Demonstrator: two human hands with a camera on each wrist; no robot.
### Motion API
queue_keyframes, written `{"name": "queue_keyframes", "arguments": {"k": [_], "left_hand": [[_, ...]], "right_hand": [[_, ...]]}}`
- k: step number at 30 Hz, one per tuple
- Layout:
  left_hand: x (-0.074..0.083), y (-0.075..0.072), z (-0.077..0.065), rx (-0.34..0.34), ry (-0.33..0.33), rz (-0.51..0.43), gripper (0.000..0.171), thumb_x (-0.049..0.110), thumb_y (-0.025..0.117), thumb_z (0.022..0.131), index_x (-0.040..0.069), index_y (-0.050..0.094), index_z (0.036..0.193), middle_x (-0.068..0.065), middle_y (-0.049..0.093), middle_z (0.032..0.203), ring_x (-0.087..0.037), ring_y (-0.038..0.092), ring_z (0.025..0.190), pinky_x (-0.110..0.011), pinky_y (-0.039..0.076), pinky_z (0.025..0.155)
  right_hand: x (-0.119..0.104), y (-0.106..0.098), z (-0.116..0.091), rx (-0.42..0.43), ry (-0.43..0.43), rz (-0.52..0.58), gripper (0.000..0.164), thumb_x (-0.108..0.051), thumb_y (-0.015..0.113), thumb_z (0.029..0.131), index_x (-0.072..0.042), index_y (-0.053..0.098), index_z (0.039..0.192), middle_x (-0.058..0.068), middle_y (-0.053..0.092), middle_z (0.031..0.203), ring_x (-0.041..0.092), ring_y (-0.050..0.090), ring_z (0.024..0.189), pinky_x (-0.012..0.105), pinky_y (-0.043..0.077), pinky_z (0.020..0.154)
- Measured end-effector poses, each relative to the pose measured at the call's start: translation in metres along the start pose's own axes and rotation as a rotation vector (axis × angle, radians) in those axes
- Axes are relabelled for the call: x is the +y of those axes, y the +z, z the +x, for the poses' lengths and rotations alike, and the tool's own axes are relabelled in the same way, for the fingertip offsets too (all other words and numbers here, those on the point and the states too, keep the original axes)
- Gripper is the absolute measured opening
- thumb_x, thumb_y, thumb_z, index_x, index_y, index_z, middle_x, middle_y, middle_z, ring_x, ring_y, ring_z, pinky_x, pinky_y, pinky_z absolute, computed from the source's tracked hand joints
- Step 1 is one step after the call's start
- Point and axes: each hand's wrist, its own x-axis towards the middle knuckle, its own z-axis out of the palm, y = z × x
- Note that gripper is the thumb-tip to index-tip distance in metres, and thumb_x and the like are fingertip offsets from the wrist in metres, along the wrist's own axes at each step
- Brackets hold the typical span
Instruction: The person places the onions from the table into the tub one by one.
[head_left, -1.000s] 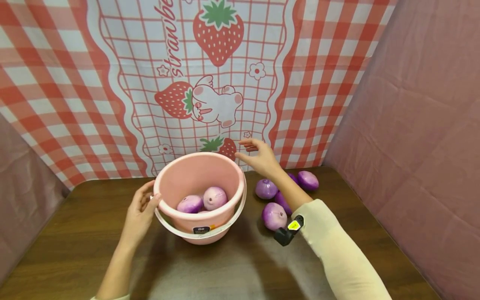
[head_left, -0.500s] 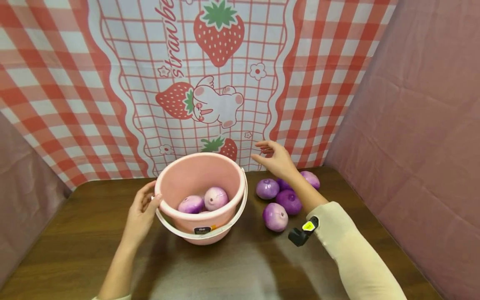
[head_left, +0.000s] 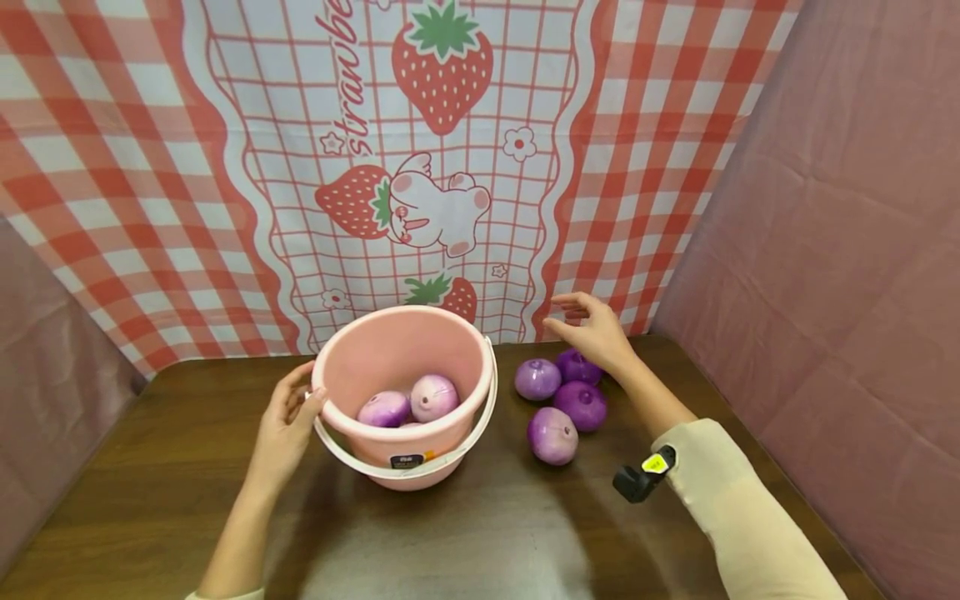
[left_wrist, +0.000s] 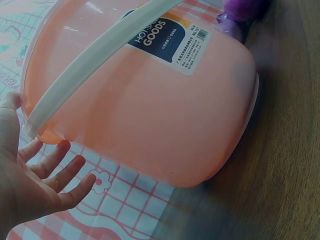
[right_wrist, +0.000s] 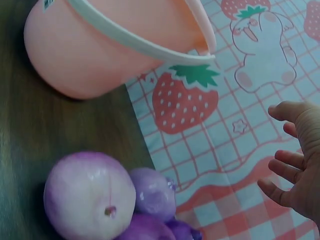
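A pink bucket (head_left: 408, 342) with a white handle (head_left: 487, 408) stands at the table's middle left. My left hand (head_left: 285, 425) holds its left rim; in the left wrist view the thumb meets the rim and the other fingers spread below it. Inside the bucket lie a purple onion (head_left: 384, 409) and a paler onion (head_left: 434, 397), with part of another under them. My right hand (head_left: 596, 333) hovers over the back of the onion group, fingers loosely bent, holding nothing. In that group are a pale purple onion (head_left: 552, 436), a dark purple onion (head_left: 581, 406) and several others, partly hidden.
The brown wooden table (head_left: 435, 550) ends at a strawberry-print checked cloth (head_left: 442, 208) hanging behind it. Pink fabric (head_left: 810, 250) hangs at the right side, and more on the left. A black wrist camera (head_left: 637, 482) sits on the right sleeve.
My right hand has moved right, away from above the bucket's right side to over the onions. It now covers the far-right onion. The left hand and bucket have stayed in place.
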Motion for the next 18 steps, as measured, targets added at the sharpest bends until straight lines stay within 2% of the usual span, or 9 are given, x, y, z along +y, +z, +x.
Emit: {"name": "queue_keyframes", "arguments": {"k": [9, 15, 18], "left_hand": [[0.000, 0.000, -0.001, 0.009, 0.004, 0.000, 0.043, 0.007, 0.048, 0.095, -0.001, 0.039, 0.136, 0.021, 0.059, 0.092, 0.008, 0.055, 0.084, -0.008, 0.045, 0.075], [0.000, 0.000, -0.001, 0.007, 0.012, -0.001, 0.043, 0.007, 0.048, 0.095, -0.001, 0.039, 0.136, 0.022, 0.059, 0.093, 0.008, 0.055, 0.085, -0.008, 0.045, 0.075], [0.000, 0.000, -0.001, 0.006, 0.011, 0.000, 0.043, 0.007, 0.048, 0.095, -0.001, 0.039, 0.136, 0.022, 0.059, 0.093, 0.008, 0.055, 0.086, -0.007, 0.045, 0.075]], "right_hand": [[0.023, -0.014, -0.007, 0.066, 0.016, -0.027, 0.045, -0.031, 0.069, 0.085, -0.008, 0.057, 0.122, 0.019, 0.057, 0.124, 0.038, 0.054, 0.115, 0.049, 0.046, 0.094], [0.040, -0.023, -0.014, 0.096, 0.089, -0.046, 0.049, -0.035, 0.067, 0.086, -0.007, 0.056, 0.124, 0.021, 0.056, 0.125, 0.038, 0.053, 0.116, 0.049, 0.044, 0.097], [0.047, -0.026, -0.016, 0.111, 0.095, -0.046, 0.047, -0.034, 0.067, 0.086, -0.006, 0.056, 0.123, 0.022, 0.058, 0.123, 0.038, 0.055, 0.114, 0.048, 0.044, 0.096]]}}
